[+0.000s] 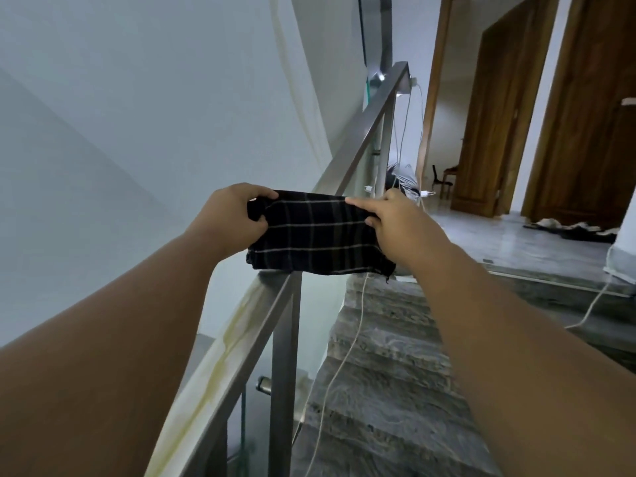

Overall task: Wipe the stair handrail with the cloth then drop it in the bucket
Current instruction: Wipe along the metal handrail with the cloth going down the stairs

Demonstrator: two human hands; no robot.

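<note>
Cloth point(316, 232) sits draped across the rail point(364, 132), stretched flat between both hands. Left hand point(230, 215) is closed on the cloth's left end, fingers curled over the bunched corner; right hand point(395, 222) pinches the right end, index laid along the top edge, thumb under. Key relation: the rail's long axis runs from near-left, low in view, up and away to far-right, ending at a corner by the landing; the cloth's long axis lies across it, roughly left-right. So the wipe stroke should go along the rail, away and upward, with the cloth straddling it. The hands are about level and each holds one end; the right one is on the stair side, the left on the wall side. Cloth is dark woven fabric with a thin pale check, soft, frayed at the near-right corner. Rail is brushed metal, square section, flat top, with a post point(285, 356) of the same stock and a glass panel point(220, 359) below, streaked yellowish. Stairs point(385, 373) are grey veined stone, with a white cable point(339, 366) trailing down them. No bucket in view, so the drop spot is unknown. Snag risk, I'd judge: the frayed corner at rail joints.
</note>
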